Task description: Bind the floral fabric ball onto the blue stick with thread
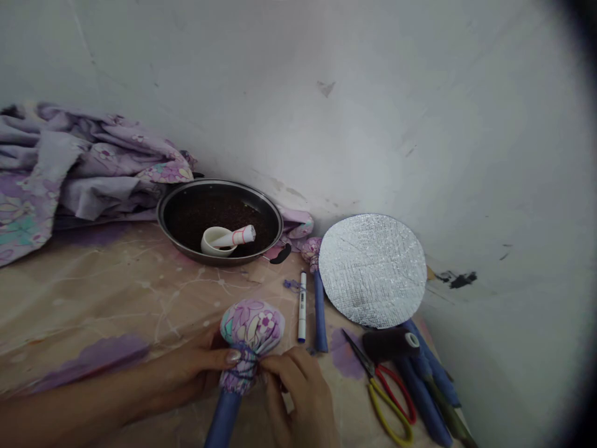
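Observation:
A floral cloth bundle (252,326) is tied round the top of a blue rod (222,420) and stands near the table's front edge. My left hand (193,367) grips the bundle's gathered neck from the left, thumb pressed on the binding. My right hand (298,392) pinches the same neck from the right, fingers closed on the thread there.
A dark pan (220,221) of brown grains holds a white cup and a small roll. A marker (301,305), a second cloth-tipped blue rod (319,308), a silver disc (372,269), scissors (387,398), a black spool (390,343) and more blue rods lie right. Purple floral fabric (69,174) is heaped back left.

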The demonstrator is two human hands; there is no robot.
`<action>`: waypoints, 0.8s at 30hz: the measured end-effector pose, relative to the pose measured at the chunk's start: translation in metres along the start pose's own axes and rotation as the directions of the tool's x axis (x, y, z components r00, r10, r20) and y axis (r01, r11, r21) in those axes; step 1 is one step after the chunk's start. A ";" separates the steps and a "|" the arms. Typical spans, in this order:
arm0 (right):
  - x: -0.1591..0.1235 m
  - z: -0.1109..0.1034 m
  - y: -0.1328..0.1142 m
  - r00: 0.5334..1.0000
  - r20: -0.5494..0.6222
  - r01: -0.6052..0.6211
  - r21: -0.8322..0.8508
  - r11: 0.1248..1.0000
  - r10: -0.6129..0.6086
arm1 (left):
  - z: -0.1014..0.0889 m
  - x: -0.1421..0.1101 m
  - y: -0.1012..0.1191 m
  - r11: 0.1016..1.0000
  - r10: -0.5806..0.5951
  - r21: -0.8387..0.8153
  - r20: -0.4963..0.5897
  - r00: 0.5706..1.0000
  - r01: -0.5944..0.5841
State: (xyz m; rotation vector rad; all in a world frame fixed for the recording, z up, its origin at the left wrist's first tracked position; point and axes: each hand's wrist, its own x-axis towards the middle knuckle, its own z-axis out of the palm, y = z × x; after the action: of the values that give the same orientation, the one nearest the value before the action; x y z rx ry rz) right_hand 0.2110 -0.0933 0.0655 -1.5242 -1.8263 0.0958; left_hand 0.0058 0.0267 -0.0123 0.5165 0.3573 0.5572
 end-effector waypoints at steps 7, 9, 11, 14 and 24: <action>0.000 0.006 0.005 0.998 0.005 0.064 -0.100 0.993 -0.064 | -0.011 0.005 -0.010 1.000 -0.001 -0.019 -0.001 1.000 0.001; -0.001 0.009 0.006 0.998 0.012 0.061 -0.090 0.994 -0.061 | -0.006 0.002 -0.006 1.000 0.005 -0.005 -0.008 1.000 -0.005; -0.001 0.010 0.007 0.998 0.017 0.062 -0.085 0.994 -0.061 | 0.002 -0.002 0.000 1.000 -0.002 0.019 -0.035 0.999 0.003; -0.002 0.010 0.007 0.998 0.018 0.069 -0.092 0.993 -0.068 | 0.012 -0.009 0.009 0.999 -0.029 0.031 -0.061 0.998 0.031; 0.002 0.012 0.002 0.999 -0.014 0.043 -0.096 0.994 -0.044 | 0.013 -0.006 0.009 0.999 0.020 0.030 -0.022 1.000 -0.019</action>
State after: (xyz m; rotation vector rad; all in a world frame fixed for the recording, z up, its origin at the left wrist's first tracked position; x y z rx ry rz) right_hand 0.2058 -0.0861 0.0575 -1.5449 -1.8741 -0.0251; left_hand 0.0033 0.0251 0.0045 0.5438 0.3824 0.5772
